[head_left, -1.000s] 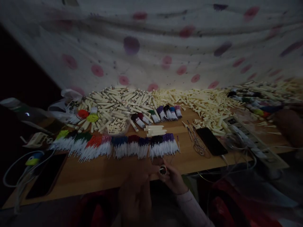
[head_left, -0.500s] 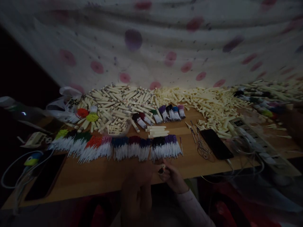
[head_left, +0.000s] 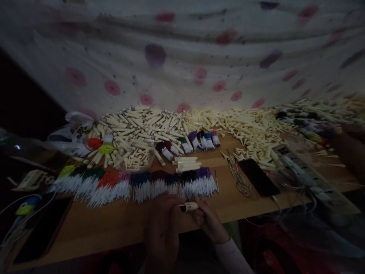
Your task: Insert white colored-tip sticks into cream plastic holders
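Observation:
A short cream pen barrel (head_left: 190,206) with a dark left end and dark marks lies sideways between my hands, just above the table's front edge. My right hand (head_left: 209,220) is closed around its right end. My left hand (head_left: 163,222) is dim and blurred, its fingers bent and pressed together at the dark end. Whether it also holds a smaller part is hidden. Just beyond my hands lies a row of thin white pen refills (head_left: 145,192) with coloured tops, grouped by colour. Several cream barrels (head_left: 186,164) lie side by side behind them.
Heaps of striped barrels (head_left: 137,125) and cream cone-shaped parts (head_left: 253,129) line the back, near a plastic tub (head_left: 137,161). Bundled refills (head_left: 203,140) stand before them. A phone (head_left: 259,178), power strip (head_left: 310,179) and cables lie right. Another person's hand (head_left: 348,148) is far right.
The pen barrel has turned from end-on to sideways, showing more of its length. My left fingers have come to its dark end. The camera view has shifted slightly.

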Demonstrator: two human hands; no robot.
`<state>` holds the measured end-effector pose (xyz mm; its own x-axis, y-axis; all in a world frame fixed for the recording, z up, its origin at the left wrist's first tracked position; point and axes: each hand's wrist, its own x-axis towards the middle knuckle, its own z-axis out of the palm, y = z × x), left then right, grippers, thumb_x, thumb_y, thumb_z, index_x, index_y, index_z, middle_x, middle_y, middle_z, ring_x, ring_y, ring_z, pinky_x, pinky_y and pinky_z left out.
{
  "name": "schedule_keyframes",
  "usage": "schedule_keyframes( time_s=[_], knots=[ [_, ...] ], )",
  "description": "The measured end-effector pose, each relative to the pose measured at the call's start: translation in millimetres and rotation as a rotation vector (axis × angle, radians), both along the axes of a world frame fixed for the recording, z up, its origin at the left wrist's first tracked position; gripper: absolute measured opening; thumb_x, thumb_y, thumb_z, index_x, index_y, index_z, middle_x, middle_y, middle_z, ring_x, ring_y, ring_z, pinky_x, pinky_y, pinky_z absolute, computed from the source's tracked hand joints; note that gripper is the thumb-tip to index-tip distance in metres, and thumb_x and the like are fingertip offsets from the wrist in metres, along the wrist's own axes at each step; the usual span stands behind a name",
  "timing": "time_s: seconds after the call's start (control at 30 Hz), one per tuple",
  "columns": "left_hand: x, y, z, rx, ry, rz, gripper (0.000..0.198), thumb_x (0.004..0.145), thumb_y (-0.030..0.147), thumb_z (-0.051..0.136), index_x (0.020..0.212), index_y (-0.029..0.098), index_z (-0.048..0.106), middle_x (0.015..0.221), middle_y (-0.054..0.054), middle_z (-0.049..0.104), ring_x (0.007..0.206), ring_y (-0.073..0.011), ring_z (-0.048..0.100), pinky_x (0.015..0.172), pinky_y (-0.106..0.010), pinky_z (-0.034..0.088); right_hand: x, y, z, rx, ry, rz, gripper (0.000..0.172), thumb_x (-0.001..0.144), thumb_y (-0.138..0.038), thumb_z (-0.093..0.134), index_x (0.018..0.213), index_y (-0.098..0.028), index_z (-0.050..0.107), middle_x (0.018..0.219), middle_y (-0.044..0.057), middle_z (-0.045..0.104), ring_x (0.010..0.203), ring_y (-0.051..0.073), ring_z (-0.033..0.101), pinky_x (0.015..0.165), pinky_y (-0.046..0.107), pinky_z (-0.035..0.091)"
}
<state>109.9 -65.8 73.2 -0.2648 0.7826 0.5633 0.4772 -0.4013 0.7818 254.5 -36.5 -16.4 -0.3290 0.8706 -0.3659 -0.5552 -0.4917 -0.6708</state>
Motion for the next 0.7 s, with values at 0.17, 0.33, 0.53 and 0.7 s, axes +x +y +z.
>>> schedule_keyframes(
  time_s=[0.17, 0.33, 0.53, 0.7],
  knots=[
    [6, 0, -5.9, -0.011, -0.266, 0.032, 0.008, 0.096, 0.027, 0.061, 0.095, 0.024, 0.068, 0.083, -0.001, 0.078, 0.085, -0.0171, 0.076, 0.091, -0.032, 0.060, 1, -1, 4.6, 0.052, -0.090, -0.084, 0.061, 0.067, -0.067, 0.083, 0.059, -0.022, 0.042, 0.049, -0.013, 0.021, 0.044, 0.004, 0.012, 0.041, 0.023, 0.008],
    [10, -2, -17.3, -0.048, -0.406, 0.081, 0.009, 0.095, 0.030, 0.064, 0.098, 0.022, 0.066, 0.081, -0.001, 0.079, 0.092, -0.0176, 0.076, 0.085, -0.029, 0.060, 4, -5, 7.2, 0.076, -0.192, -0.148, 0.058, 0.068, -0.066, 0.082, 0.061, -0.021, 0.047, 0.049, -0.012, 0.025, 0.046, 0.005, 0.015, 0.042, 0.022, 0.010],
    [9, -3, -28.6, -0.115, -0.479, 0.034, 0.009, 0.095, 0.030, 0.065, 0.095, 0.023, 0.070, 0.089, -0.002, 0.080, 0.089, -0.0164, 0.076, 0.084, -0.026, 0.060, 4, -10, 7.3, 0.115, -0.271, -0.207, 0.057, 0.070, -0.070, 0.078, 0.064, -0.020, 0.051, 0.047, -0.011, 0.029, 0.046, 0.005, 0.019, 0.042, 0.023, 0.011],
    [8, -6, -30.8, -0.182, -0.307, 0.029, 0.020, 0.096, 0.033, 0.060, 0.101, 0.024, 0.078, 0.107, -0.006, 0.078, 0.103, -0.0208, 0.072, 0.092, -0.032, 0.058, 0, -10, 7.6, 0.096, -0.255, -0.169, 0.061, 0.068, -0.074, 0.077, 0.063, -0.021, 0.048, 0.049, -0.012, 0.027, 0.046, 0.005, 0.017, 0.042, 0.022, 0.012]
  ],
)
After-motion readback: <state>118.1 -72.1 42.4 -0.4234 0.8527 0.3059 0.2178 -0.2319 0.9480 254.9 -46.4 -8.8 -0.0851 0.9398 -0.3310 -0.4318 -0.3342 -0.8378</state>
